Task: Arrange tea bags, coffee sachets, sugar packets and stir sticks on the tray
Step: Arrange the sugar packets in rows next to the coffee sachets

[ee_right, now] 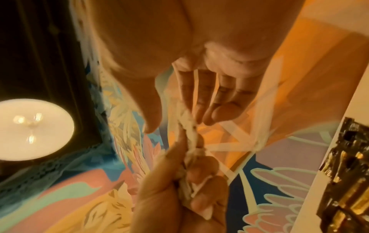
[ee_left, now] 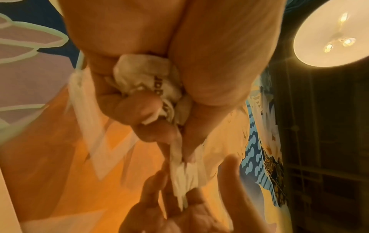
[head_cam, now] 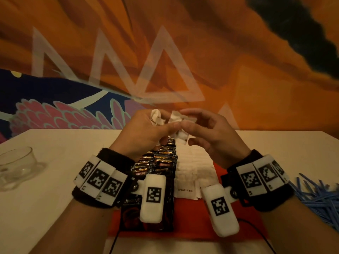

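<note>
Up near the centre of the head view, the left hand (head_cam: pixel 145 131) gripped a crumpled bunch of white sugar packets (head_cam: pixel 156 117), fingers curled round it. The right hand (head_cam: pixel 211 132) met it from the right side of the frame, thumb and forefinger pinching one packet (head_cam: pixel 176 116) at the bunch's edge, the other fingers loosely spread. Below the hands, on the red tray (head_cam: pixel 244 222), a row of dark coffee sachets (head_cam: pixel 157 165) lay just beside a row of white sugar packets (head_cam: pixel 190 171). Blue stir sticks (head_cam: pixel 319 197) lay heaped on the table (head_cam: pixel 55 208) at the right edge; a glass cup (head_cam: pixel 16 165) stood at the left edge.
</note>
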A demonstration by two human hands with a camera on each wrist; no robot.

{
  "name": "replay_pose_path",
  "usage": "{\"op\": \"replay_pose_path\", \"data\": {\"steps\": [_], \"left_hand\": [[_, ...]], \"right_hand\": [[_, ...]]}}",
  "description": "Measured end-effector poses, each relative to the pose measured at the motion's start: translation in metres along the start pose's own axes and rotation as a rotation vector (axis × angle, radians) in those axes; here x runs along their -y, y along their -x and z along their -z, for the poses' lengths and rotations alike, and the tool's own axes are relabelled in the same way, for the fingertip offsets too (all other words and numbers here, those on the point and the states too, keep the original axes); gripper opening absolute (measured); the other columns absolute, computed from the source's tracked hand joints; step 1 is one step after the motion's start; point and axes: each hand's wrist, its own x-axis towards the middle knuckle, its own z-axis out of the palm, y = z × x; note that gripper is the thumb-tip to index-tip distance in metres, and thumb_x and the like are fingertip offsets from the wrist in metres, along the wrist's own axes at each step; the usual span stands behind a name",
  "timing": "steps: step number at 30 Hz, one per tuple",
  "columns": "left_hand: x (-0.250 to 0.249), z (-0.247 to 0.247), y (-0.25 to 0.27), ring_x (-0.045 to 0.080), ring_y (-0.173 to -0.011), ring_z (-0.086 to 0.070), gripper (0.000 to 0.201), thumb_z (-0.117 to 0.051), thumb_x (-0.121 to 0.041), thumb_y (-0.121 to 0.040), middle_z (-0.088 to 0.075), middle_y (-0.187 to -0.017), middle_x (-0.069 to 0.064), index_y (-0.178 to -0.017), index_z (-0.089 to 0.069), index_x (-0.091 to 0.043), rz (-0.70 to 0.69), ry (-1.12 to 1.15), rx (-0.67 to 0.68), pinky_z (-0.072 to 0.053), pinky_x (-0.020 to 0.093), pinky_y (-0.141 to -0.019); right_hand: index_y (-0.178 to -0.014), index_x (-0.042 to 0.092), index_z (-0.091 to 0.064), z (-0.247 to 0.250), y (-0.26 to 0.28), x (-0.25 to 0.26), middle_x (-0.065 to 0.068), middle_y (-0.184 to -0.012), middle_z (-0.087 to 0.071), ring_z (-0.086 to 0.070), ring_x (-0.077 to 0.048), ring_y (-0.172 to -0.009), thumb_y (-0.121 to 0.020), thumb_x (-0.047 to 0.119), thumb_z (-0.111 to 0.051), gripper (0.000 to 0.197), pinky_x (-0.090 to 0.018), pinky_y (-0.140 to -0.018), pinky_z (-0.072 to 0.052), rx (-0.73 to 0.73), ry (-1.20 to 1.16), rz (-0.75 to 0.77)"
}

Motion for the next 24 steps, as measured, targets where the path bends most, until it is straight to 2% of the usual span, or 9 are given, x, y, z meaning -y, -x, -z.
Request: {"op": "replay_pose_path", "data": {"steps": [3,6,9,13,16,18,20,22,24], "left_hand": [[-0.002,-0.003,0.001,0.009,-0.046,-0.049,0.019,-0.072,-0.020,-0.086,-0.060,-0.054,-0.005,-0.097,-0.070,-0.004,0.032,-0.026,0.047,-0.035,0.022,-0.039],[0.001,-0.009,0.000,0.013,-0.047,-0.049,0.016,-0.073,-0.019,-0.084,-0.058,-0.057,0.003,-0.090,-0.067,-0.006,0.057,0.113,-0.027,-0.034,0.022,-0.039],[0.003,-0.021,0.000,0.014,-0.048,-0.050,0.016,-0.073,-0.022,-0.085,-0.058,-0.060,0.004,-0.090,-0.066,-0.008,0.059,0.207,-0.098,-0.035,0.023,-0.041],[0.003,-0.023,-0.003,0.015,-0.051,-0.052,0.015,-0.070,-0.019,-0.088,-0.062,-0.070,0.010,-0.095,-0.066,-0.006,0.043,0.313,-0.220,-0.037,0.024,-0.041],[0.003,-0.017,-0.003,0.014,-0.051,-0.052,0.019,-0.071,-0.023,-0.084,-0.062,-0.068,0.009,-0.094,-0.066,-0.007,0.033,0.330,-0.248,-0.038,0.024,-0.039],[0.003,-0.015,-0.003,0.014,-0.049,-0.051,0.011,-0.070,-0.019,-0.087,-0.061,-0.063,0.006,-0.088,-0.066,-0.008,0.021,0.271,-0.242,-0.037,0.024,-0.039],[0.004,-0.014,-0.003,0.013,-0.048,-0.050,0.009,-0.070,-0.016,-0.089,-0.060,-0.058,0.002,-0.084,-0.065,-0.011,0.028,0.226,-0.231,-0.037,0.024,-0.038],[0.004,-0.014,-0.003,0.013,-0.048,-0.051,0.010,-0.070,-0.018,-0.089,-0.059,-0.057,0.002,-0.088,-0.066,-0.008,0.042,0.205,-0.212,-0.036,0.024,-0.039],[0.004,-0.014,-0.002,0.014,-0.048,-0.051,0.018,-0.068,-0.022,-0.090,-0.059,-0.058,0.003,-0.093,-0.067,-0.004,0.047,0.197,-0.210,-0.036,0.024,-0.040]], "right_hand": [[-0.093,0.010,-0.070,0.000,0.000,-0.001,-0.008,-0.087,-0.069,-0.061,-0.021,-0.076,-0.075,0.016,-0.079,0.021,-0.031,-0.061,-0.048,-0.054,0.017,0.071],[-0.087,0.005,-0.068,0.001,-0.002,-0.002,-0.009,-0.079,-0.070,-0.065,-0.019,-0.070,-0.084,0.006,-0.067,0.003,-0.027,-0.060,-0.054,-0.168,-0.087,0.089],[-0.085,0.009,-0.064,0.001,-0.004,0.000,-0.006,-0.077,-0.072,-0.069,-0.018,-0.069,-0.087,0.006,-0.064,0.003,-0.027,-0.062,-0.058,-0.227,-0.260,0.042],[-0.080,0.014,-0.062,0.005,-0.002,0.002,-0.005,-0.082,-0.068,-0.064,-0.017,-0.073,-0.093,0.015,-0.058,0.013,-0.027,-0.058,-0.048,-0.236,-0.334,-0.093],[-0.076,0.014,-0.056,0.010,-0.001,0.005,-0.005,-0.080,-0.066,-0.065,-0.019,-0.072,-0.093,0.019,-0.057,0.018,-0.027,-0.056,-0.048,-0.239,-0.396,-0.111],[-0.083,0.016,-0.056,0.012,-0.002,0.004,-0.008,-0.086,-0.067,-0.064,-0.023,-0.077,-0.087,0.020,-0.066,0.012,-0.029,-0.060,-0.050,-0.220,-0.306,-0.016],[-0.096,0.019,-0.058,0.013,-0.002,0.003,-0.014,-0.098,-0.067,-0.066,-0.027,-0.083,-0.080,0.018,-0.074,0.023,-0.032,-0.063,-0.055,-0.157,-0.068,0.142],[-0.102,0.017,-0.064,0.011,0.000,0.004,-0.011,-0.099,-0.069,-0.068,-0.020,-0.081,-0.082,0.008,-0.076,0.026,-0.030,-0.062,-0.057,-0.070,0.175,0.265],[-0.096,0.012,-0.071,0.008,0.001,0.004,-0.002,-0.087,-0.071,-0.066,-0.010,-0.068,-0.083,-0.001,-0.071,0.018,-0.024,-0.058,-0.053,-0.046,0.275,0.292]]}}
